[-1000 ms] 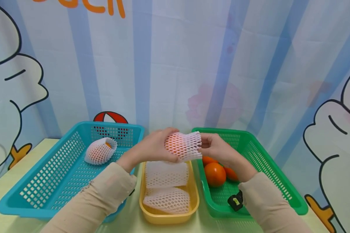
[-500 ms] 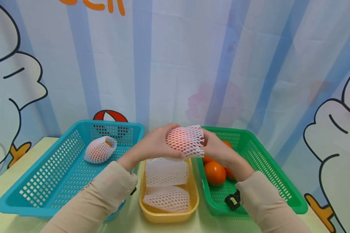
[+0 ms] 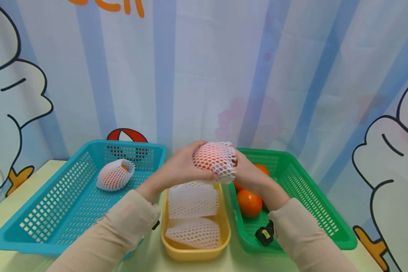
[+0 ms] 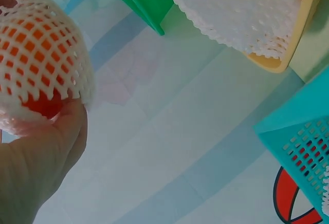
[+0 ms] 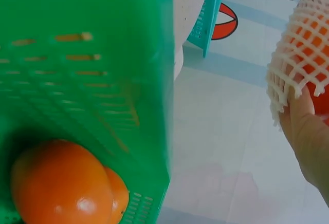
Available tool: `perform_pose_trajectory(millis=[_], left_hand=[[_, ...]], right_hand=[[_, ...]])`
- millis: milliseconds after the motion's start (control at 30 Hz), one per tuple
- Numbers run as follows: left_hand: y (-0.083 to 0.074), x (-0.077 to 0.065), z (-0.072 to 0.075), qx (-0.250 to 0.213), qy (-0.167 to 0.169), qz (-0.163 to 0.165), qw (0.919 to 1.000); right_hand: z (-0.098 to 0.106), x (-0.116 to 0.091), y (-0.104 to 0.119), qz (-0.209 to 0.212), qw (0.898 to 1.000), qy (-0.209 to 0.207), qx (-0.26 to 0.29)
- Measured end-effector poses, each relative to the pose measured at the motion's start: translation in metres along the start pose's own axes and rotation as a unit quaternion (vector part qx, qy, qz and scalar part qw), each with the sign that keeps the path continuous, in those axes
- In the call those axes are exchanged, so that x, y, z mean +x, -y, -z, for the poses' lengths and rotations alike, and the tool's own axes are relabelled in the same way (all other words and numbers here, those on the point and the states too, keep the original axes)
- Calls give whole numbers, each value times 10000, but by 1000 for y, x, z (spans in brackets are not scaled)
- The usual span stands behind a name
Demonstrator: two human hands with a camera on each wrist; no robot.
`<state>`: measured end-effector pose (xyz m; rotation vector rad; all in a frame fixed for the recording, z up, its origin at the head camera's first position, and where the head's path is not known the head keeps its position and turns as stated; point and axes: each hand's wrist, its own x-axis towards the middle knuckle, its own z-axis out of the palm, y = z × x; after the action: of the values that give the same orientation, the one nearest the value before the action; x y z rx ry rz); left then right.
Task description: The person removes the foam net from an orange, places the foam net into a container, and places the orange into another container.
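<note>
An orange-red round fruit (image 4: 46, 107) sits inside a white foam net sleeve (image 3: 215, 155), held up above the yellow tray. My left hand (image 3: 181, 164) grips the wrapped fruit from the left, thumb below. At the other end, my right hand (image 3: 249, 173) holds the sleeve's rim. In the right wrist view its thumb lies under the net's edge, against the fruit; its other fingers are mostly hidden. Bare fruit shows at the rim in both wrist views.
A blue basket (image 3: 76, 223) on the left holds one netted fruit (image 3: 115, 175). The yellow tray (image 3: 195, 255) has several foam sleeves (image 3: 193, 202). On the right, a green basket (image 3: 312, 196) contains several orange fruits (image 3: 249, 203). A patterned curtain (image 3: 204, 75) hangs behind.
The sleeve has been drawn further over the fruit, its loose end now shorter and folding down. My right hand has moved closer to the left hand, and both have risen slightly.
</note>
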<state>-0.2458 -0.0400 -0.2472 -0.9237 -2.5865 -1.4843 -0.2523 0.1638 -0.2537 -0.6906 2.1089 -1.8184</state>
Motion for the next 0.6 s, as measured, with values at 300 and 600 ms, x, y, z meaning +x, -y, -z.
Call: perform_pose_trajectory(millis=[300,600], left_hand=[[1,1,-1,-12,9,-92,10000],[5,-3,4,186,-112,-83,9997]], right_hand=[[-3,3,0,-5,9996,-44,267],[1,2,-2,82,9971,-85,755]])
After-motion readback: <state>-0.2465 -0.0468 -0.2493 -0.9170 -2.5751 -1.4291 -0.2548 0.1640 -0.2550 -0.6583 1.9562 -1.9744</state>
